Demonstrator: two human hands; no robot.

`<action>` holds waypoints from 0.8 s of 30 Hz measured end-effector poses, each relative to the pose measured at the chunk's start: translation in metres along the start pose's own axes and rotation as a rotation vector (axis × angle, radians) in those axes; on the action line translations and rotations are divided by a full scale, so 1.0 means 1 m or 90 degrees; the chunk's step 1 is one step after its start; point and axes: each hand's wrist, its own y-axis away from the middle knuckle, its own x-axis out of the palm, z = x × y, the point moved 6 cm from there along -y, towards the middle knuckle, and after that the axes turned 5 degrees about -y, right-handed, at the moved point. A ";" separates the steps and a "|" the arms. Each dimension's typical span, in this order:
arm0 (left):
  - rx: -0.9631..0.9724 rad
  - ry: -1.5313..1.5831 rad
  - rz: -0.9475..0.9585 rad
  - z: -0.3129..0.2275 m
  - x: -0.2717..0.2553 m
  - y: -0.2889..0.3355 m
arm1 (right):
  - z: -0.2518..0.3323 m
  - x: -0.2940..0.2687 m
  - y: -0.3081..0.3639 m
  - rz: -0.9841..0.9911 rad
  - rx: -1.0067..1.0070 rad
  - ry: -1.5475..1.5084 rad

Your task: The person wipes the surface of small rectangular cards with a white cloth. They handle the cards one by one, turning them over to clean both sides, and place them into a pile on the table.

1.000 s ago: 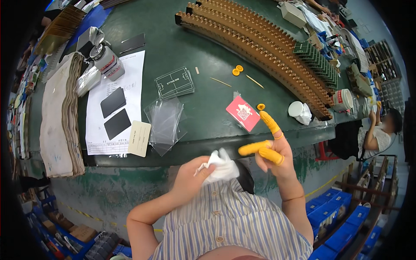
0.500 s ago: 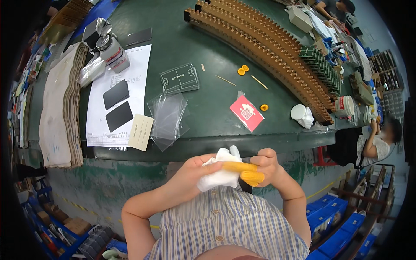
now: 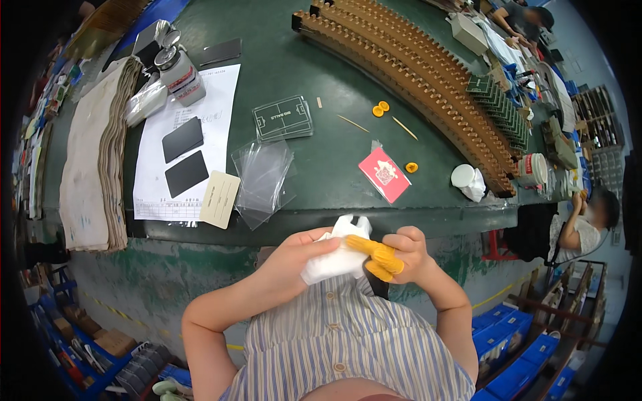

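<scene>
At the far left of the green table (image 3: 321,167), a stack of brown card sheets (image 3: 90,180) lies along the edge. Beside it sits a white printed sheet (image 3: 184,144) carrying two dark rectangular panels (image 3: 184,156), a small cream card (image 3: 219,199) and, at its top, a clear bottle (image 3: 179,73) with a metal cap. Right of the sheet lie loose clear plastic bags (image 3: 262,179) and, above them, a transparent printed plate (image 3: 282,118).

Below the table edge, close to the striped shirt (image 3: 348,347), the left hand (image 3: 294,257) is curled around a white cloth (image 3: 334,257), thumb and fingers pinching it. The right hand (image 3: 401,254), wearing yellow finger cots (image 3: 378,257), is closed, with its covered fingers pressed against the same cloth. The cloth sits between both hands, held in the air just below the table rim.

Further right on the table lie a red card (image 3: 384,174), small orange rings (image 3: 380,108), and a long curved rack of brown slotted parts (image 3: 428,80). At the far right another person (image 3: 588,224) sits.
</scene>
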 end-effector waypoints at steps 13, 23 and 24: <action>0.592 -0.885 -0.082 0.001 0.008 0.019 | -0.018 0.023 0.002 0.112 0.591 -0.605; 0.419 -0.741 -0.081 0.012 -0.012 0.018 | -0.016 0.024 0.006 -0.014 0.617 -0.762; 0.401 -0.711 -0.076 0.014 -0.018 0.015 | -0.017 0.023 0.005 -0.026 0.628 -0.775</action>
